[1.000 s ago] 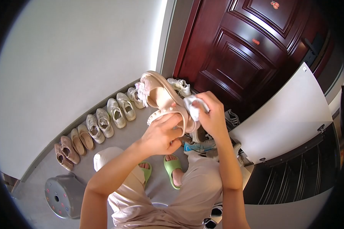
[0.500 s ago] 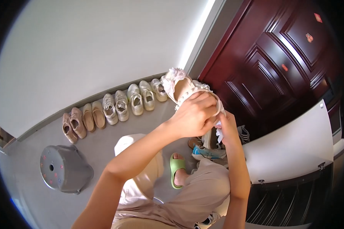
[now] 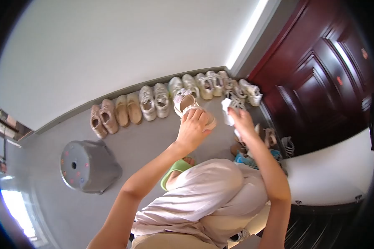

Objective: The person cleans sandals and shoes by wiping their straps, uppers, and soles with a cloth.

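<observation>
My left hand [image 3: 192,129] is closed around the strap area of a pale sandal [image 3: 187,102] with light trim at its toe end. The sandal is held above the floor, its toe toward the row of shoes by the wall. Off to the right, my right hand [image 3: 243,123] pinches a crumpled white tissue or cloth [image 3: 227,111], apart from the sandal. Part of the sandal is hidden behind my left fingers.
Several pairs of shoes [image 3: 147,102] line the wall. A grey stool [image 3: 91,166] stands at left. More shoes, including a blue one [image 3: 247,159], lie by my right forearm, near a white panel [image 3: 328,172] and a dark red door [image 3: 316,79]. My foot wears a green slipper [image 3: 178,167].
The sandal has come lower in my left hand. My right hand, with the white tissue or cloth, has moved apart from it. The view has shifted, and my knee now covers more floor.
</observation>
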`<state>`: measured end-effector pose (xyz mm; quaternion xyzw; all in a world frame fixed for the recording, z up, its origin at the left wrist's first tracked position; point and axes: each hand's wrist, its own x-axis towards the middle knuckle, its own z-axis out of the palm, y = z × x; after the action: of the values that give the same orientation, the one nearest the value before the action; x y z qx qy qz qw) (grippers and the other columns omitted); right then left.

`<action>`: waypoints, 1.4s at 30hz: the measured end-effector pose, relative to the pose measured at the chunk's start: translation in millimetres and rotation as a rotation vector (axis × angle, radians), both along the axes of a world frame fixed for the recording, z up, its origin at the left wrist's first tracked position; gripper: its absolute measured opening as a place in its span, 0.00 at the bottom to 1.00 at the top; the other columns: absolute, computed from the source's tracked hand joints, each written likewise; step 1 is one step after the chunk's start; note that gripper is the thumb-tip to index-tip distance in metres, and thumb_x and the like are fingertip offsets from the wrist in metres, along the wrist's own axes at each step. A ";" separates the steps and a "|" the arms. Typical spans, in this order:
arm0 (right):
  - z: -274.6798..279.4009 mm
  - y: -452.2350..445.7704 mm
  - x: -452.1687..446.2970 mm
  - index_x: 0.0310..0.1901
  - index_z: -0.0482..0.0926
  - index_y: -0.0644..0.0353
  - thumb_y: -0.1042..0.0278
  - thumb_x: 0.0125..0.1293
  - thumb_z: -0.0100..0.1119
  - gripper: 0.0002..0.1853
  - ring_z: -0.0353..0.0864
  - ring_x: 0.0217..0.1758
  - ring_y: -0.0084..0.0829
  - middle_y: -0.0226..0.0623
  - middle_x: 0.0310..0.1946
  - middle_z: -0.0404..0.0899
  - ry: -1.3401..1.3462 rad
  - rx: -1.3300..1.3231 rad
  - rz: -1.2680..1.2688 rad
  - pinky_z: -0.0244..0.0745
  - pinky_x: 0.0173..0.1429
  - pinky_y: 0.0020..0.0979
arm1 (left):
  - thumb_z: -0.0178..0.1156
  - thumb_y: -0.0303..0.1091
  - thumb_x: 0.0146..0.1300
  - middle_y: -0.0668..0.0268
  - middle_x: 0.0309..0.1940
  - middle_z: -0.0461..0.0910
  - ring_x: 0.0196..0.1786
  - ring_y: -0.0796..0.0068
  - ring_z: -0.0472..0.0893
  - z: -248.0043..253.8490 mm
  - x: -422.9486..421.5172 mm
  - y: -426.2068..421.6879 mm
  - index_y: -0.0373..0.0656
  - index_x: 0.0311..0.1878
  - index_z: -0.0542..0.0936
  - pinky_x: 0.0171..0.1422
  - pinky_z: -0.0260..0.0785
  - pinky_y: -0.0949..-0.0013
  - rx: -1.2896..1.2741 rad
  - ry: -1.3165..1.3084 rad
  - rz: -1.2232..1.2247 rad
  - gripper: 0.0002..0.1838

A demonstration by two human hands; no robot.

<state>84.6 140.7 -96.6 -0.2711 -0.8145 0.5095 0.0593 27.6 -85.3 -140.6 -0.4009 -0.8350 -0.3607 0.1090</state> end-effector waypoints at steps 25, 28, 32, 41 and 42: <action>-21.4 17.7 6.4 0.49 0.81 0.59 0.51 0.69 0.66 0.19 0.70 0.21 0.18 0.26 0.27 0.78 0.028 -0.218 0.029 0.64 0.23 0.24 | 0.58 0.29 0.66 0.58 0.48 0.78 0.56 0.54 0.76 -272.3 -16.5 -290.2 0.39 0.53 0.78 0.61 0.71 0.56 -0.473 -0.172 0.315 0.13; -1.4 4.9 -2.8 0.48 0.81 0.60 0.53 0.69 0.65 0.17 0.68 0.21 0.18 0.26 0.25 0.76 0.093 -0.268 -0.012 0.64 0.23 0.26 | 0.54 0.31 0.71 0.58 0.43 0.80 0.49 0.54 0.79 -256.7 -49.2 -243.5 0.39 0.56 0.79 0.57 0.72 0.55 -0.576 -0.046 0.427 0.14; 16.8 7.5 6.8 0.43 0.85 0.56 0.58 0.70 0.62 0.11 0.71 0.21 0.18 0.26 0.23 0.77 0.250 -0.276 -0.004 0.65 0.24 0.26 | 0.56 0.32 0.73 0.54 0.34 0.78 0.39 0.49 0.78 -137.8 -58.1 -155.9 0.39 0.44 0.79 0.43 0.71 0.52 -0.038 -0.035 0.285 0.07; 49.8 83.1 60.1 0.45 0.83 0.62 0.58 0.69 0.63 0.14 0.81 0.30 0.30 0.37 0.31 0.85 0.590 0.058 -0.153 0.75 0.37 0.35 | 0.60 0.27 0.67 0.54 0.37 0.83 0.38 0.57 0.85 78.3 18.7 128.1 0.36 0.43 0.80 0.41 0.76 0.62 0.287 -0.100 -0.418 0.05; 30.7 108.9 78.8 0.45 0.84 0.62 0.58 0.68 0.63 0.15 0.83 0.33 0.36 0.41 0.32 0.85 0.477 0.152 -0.203 0.76 0.40 0.38 | 0.60 0.29 0.67 0.55 0.35 0.82 0.36 0.55 0.84 89.2 38.6 141.2 0.39 0.41 0.80 0.38 0.76 0.59 0.308 -0.124 -0.491 0.05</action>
<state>163.4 249.6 -65.8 -0.2184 -0.7822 0.4878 0.3203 66.3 55.9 -51.3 -0.5468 -0.6535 -0.5227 0.0270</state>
